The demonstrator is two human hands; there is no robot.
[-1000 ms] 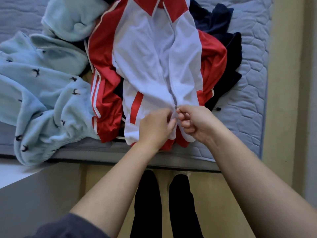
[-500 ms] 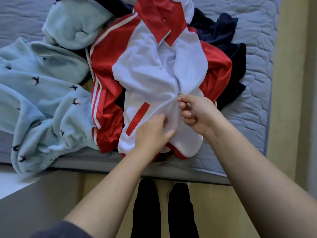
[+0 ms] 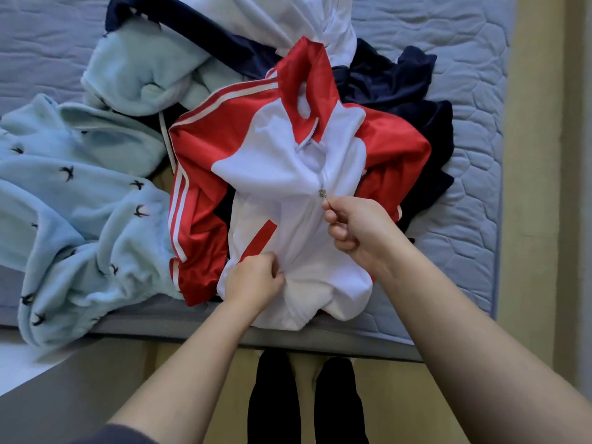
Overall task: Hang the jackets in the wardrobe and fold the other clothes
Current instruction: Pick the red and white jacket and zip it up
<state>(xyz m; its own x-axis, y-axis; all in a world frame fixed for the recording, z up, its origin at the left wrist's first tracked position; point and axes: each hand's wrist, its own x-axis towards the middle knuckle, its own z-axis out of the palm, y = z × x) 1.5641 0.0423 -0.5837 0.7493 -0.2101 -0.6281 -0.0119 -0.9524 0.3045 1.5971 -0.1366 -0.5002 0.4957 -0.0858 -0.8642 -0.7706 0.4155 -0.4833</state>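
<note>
The red and white jacket (image 3: 282,174) lies face up at the near edge of the bed (image 3: 474,238), on top of a heap of other clothes. Its zipper runs away from the person, from the hem at the bed edge toward the red collar (image 3: 304,75). The right hand (image 3: 358,232) pinches the small metal zipper pull (image 3: 322,193) about halfway along this line, so the collar is straight ahead of it. The left hand (image 3: 256,283) is nearer the person and grips bunched white cloth by the hem. The jacket looks smooth and a little shiny; the light blue clothes (image 3: 80,203) on the left are thick fleece, and a dark blue garment (image 3: 400,81) lies behind
</note>
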